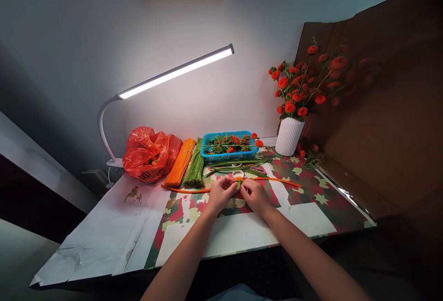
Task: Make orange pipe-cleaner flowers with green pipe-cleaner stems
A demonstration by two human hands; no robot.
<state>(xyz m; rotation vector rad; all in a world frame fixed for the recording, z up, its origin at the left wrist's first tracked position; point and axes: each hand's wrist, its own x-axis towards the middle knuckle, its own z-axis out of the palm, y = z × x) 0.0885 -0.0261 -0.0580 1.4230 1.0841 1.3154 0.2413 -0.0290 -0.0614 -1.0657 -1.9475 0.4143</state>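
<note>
My left hand (220, 193) and my right hand (256, 196) meet over the front middle of the table, fingers closed in a pinch. Between the fingertips is a small pipe-cleaner flower (239, 180), orange on top with green below, which both hands grip. An orange pipe cleaner (282, 181) stretches out to the right of my hands, and another orange length (190, 191) runs to the left; whether they join at the flower is hidden. Just behind the fingers lies a white ring-shaped item (238, 173), partly covered. Loose green stems (224, 167) lie beyond it.
Behind my hands stands a blue basket (212, 156) of orange flowers and stems. Orange (180, 162) and green (195, 165) pipe-cleaner bundles lie left, beside a red plastic bag (148, 153). A white vase (290, 136) of flowers stands back right. A lamp (176, 71) hangs over the table.
</note>
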